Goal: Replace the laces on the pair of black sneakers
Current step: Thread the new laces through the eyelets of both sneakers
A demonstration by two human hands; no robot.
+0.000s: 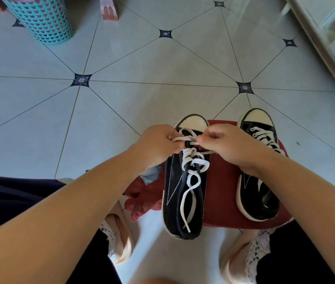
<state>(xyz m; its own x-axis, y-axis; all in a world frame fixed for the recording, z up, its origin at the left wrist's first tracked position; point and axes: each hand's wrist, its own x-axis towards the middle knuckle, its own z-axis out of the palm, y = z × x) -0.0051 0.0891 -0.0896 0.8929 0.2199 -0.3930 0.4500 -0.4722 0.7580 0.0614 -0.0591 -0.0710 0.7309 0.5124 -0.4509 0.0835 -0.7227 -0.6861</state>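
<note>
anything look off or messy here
On the nearer sneaker, the white lace lies loose and tangled, one end trailing into the shoe's opening; its heel overhangs the red stool. The other sneaker looks laced.

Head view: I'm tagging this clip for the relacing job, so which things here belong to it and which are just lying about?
In the job: left hand and right hand, both pinching the white lace; near sneaker under them; second sneaker, already laced; red stool bearing both.
Lying about: teal basket; red cloth; wooden leg.
</note>
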